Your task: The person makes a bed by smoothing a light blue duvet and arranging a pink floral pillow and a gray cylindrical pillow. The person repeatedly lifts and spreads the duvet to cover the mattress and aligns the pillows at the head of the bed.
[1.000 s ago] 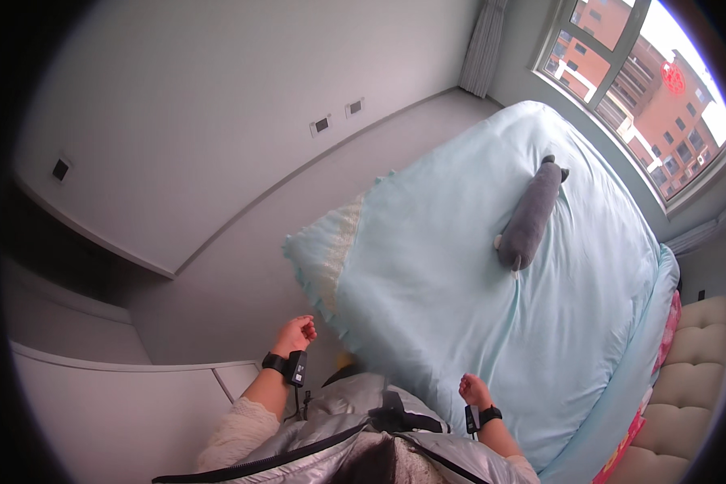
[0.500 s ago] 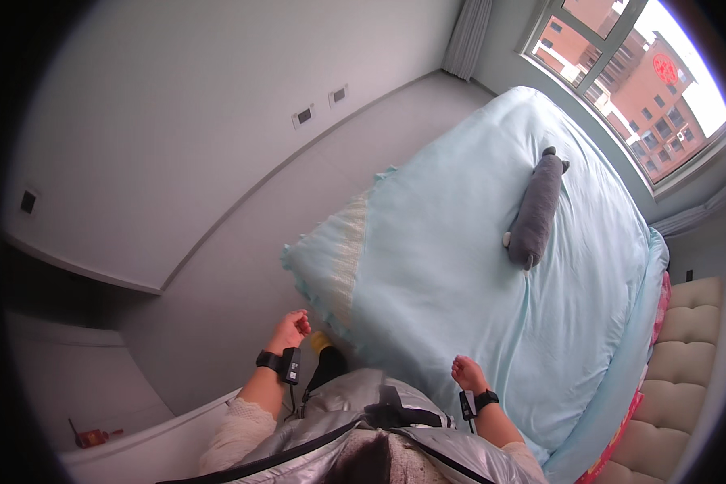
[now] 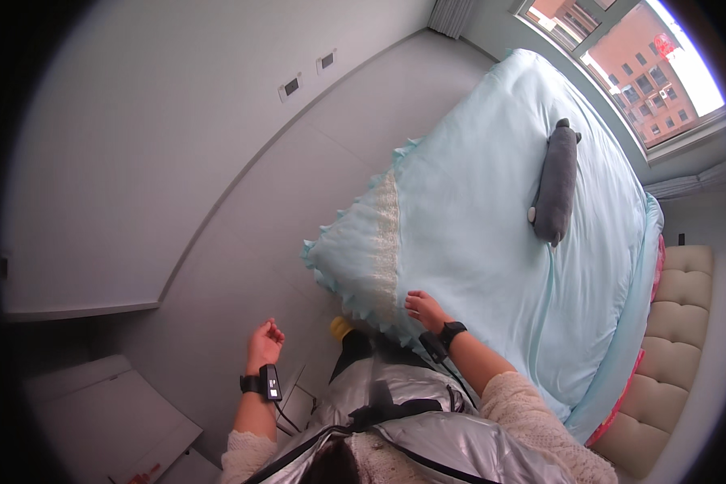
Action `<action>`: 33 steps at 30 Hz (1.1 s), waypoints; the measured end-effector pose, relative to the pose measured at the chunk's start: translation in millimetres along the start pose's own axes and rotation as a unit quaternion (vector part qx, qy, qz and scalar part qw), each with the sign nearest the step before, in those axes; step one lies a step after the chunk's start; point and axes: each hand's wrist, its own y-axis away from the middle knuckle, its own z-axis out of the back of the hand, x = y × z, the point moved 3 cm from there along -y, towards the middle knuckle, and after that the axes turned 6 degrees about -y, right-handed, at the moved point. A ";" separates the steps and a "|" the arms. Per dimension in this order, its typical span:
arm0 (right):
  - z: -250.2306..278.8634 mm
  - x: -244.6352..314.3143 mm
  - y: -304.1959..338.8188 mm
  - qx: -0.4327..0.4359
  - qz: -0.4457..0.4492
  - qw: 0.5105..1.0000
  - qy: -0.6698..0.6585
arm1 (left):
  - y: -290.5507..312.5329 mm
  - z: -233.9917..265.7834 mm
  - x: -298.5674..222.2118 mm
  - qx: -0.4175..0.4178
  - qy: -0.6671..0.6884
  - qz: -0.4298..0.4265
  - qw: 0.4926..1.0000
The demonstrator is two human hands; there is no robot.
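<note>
A light blue bedspread with a ruffled edge and a cream lace band covers the bed. My right hand is over its near corner, beside the lace; its fingers are loosely spread and hold nothing. I cannot tell whether it touches the cloth. To the left of the bed, my left hand hangs over the floor, empty, with relaxed, half-curled fingers. Each wrist wears a black strap with a small box and cable. A long grey plush toy lies on the bedspread's far right part.
A beige tufted headboard stands at the right, with red cloth showing beside it. The far right wall has a window. Grey floor runs between bed and white wall. A white cabinet is at lower left.
My right hand has moved left and forward over the bedspread toward the lace band, its fingers loosening. My left hand has shifted left and slightly nearer. The view has tilted and turned a little.
</note>
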 end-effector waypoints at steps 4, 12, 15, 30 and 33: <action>-15.3 3.9 -46.7 -0.019 0.028 0.997 0.067 | 6.9 12.1 15.6 -0.023 0.048 0.019 0.998; -21.8 -15.1 -125.9 -0.144 0.015 0.982 0.118 | 54.6 32.4 37.6 -0.102 0.047 0.038 0.993; -18.3 -14.0 -129.3 -0.162 0.053 0.974 0.147 | 57.0 30.0 39.4 -0.114 0.062 0.037 0.991; -15.9 17.5 -82.5 -0.029 -0.009 1.000 -0.002 | 31.3 -32.4 -10.5 -0.076 0.021 -0.011 0.997; 0.6 22.7 -66.0 0.090 -0.036 0.995 0.011 | 21.0 -45.4 -25.1 -0.050 0.015 -0.007 0.999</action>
